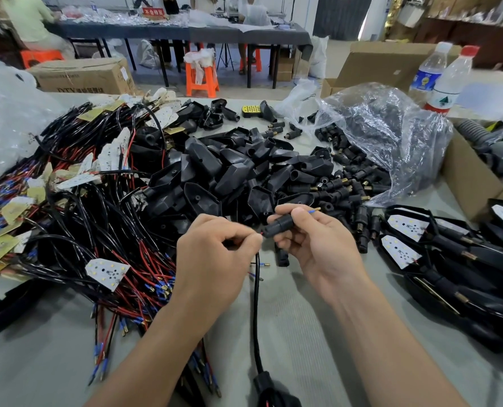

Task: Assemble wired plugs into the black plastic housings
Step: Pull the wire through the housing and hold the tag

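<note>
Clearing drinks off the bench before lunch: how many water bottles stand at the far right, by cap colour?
White-capped bottle: 1
Red-capped bottle: 1
Total: 2

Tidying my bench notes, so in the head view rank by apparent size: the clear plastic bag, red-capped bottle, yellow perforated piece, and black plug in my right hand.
1. clear plastic bag
2. red-capped bottle
3. black plug and yellow perforated piece: look alike; plug is nearer, so unranked.
</note>
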Motion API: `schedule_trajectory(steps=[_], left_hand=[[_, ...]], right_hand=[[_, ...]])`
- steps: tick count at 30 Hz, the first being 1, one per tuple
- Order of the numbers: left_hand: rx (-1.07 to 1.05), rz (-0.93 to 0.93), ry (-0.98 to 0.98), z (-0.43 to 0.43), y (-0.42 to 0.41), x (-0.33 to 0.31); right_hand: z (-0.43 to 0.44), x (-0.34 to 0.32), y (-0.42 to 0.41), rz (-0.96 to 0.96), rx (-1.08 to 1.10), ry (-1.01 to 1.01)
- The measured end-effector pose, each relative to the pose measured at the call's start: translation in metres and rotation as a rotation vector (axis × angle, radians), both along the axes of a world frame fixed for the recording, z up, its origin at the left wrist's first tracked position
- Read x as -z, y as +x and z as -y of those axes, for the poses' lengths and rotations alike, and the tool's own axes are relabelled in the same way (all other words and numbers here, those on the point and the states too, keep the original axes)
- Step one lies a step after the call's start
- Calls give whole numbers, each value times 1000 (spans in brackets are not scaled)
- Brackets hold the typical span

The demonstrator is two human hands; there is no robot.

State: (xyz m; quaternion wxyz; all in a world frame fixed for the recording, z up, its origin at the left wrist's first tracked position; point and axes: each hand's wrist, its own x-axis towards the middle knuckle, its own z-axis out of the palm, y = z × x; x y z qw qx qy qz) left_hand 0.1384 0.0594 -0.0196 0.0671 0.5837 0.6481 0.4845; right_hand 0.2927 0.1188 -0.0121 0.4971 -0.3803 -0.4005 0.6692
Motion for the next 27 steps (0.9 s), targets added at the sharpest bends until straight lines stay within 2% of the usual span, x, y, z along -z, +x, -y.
schedule_trajectory(steps=[4, 6, 12, 16, 20, 27], left_hand=[[28, 283, -25, -4, -10, -6], [89, 354, -86, -7, -13, -5], [107, 294, -87, -8, -6, 1], [124, 421, -65, -9, -11, 1], [169, 429, -125, -11, -11, 2], [246, 465, -72, -8, -9, -2]], right_hand=[[-4, -2, 6, -84, 65, -41], [-4, -2, 6, -86, 73, -45], [3, -1, -5, -39, -20, -34], [1, -4, 1, -70, 8, -20], [3, -2, -4, -78, 22, -30], [6, 0, -10, -145, -38, -118]])
